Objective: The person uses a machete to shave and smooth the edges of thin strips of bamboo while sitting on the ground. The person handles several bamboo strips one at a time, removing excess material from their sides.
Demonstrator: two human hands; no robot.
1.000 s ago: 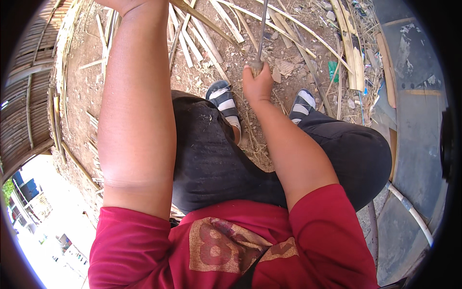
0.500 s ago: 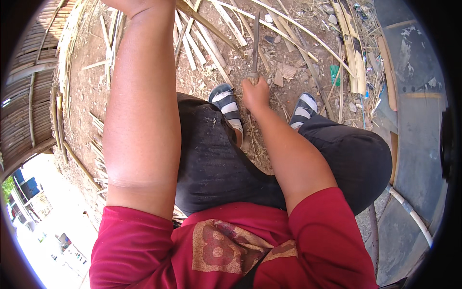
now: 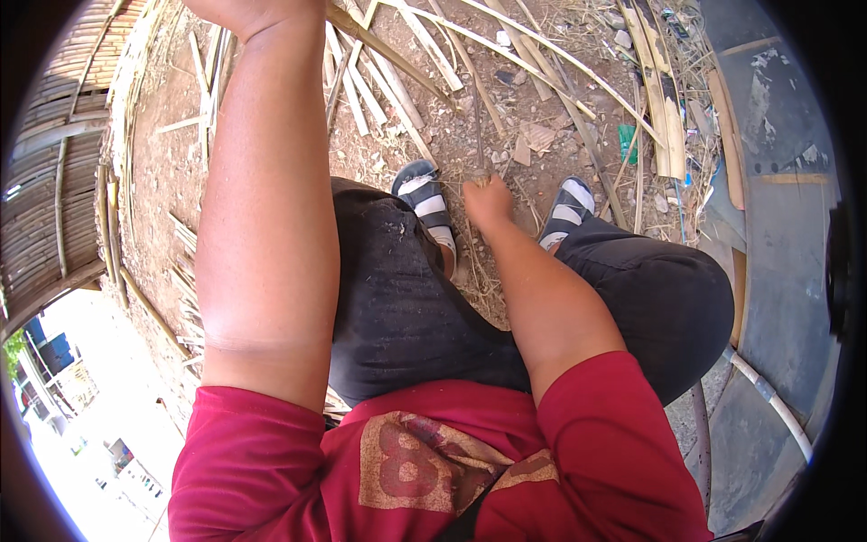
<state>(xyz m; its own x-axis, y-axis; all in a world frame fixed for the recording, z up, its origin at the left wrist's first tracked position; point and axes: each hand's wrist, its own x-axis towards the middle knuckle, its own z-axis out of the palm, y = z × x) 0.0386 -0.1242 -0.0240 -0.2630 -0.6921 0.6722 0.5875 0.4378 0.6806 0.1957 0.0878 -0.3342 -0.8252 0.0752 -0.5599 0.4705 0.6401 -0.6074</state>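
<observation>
My right hand [image 3: 488, 202] is closed around the handle of a long-bladed knife [image 3: 479, 126] between my feet. The blade points away from me and shows as a thin dark line, almost edge-on. At the top edge, my left hand [image 3: 251, 13] is mostly cut off; only its wrist end shows, and its fingers lie outside the picture. A bamboo stick [image 3: 390, 49] slants from beside that wrist toward the knife. Whether my left hand holds it cannot be seen.
Split bamboo strips [image 3: 415, 45] lie scattered over the dirt ahead. My sandalled feet [image 3: 424, 194] flank the knife. A dark sheet panel [image 3: 790, 253] stands on the right, a bamboo-slat wall [image 3: 54, 181] at the left. A green scrap [image 3: 628, 143] lies among debris.
My right hand has moved slightly back toward me and lower, and the knife's blade has turned from broadside to nearly edge-on. My left arm has hardly moved.
</observation>
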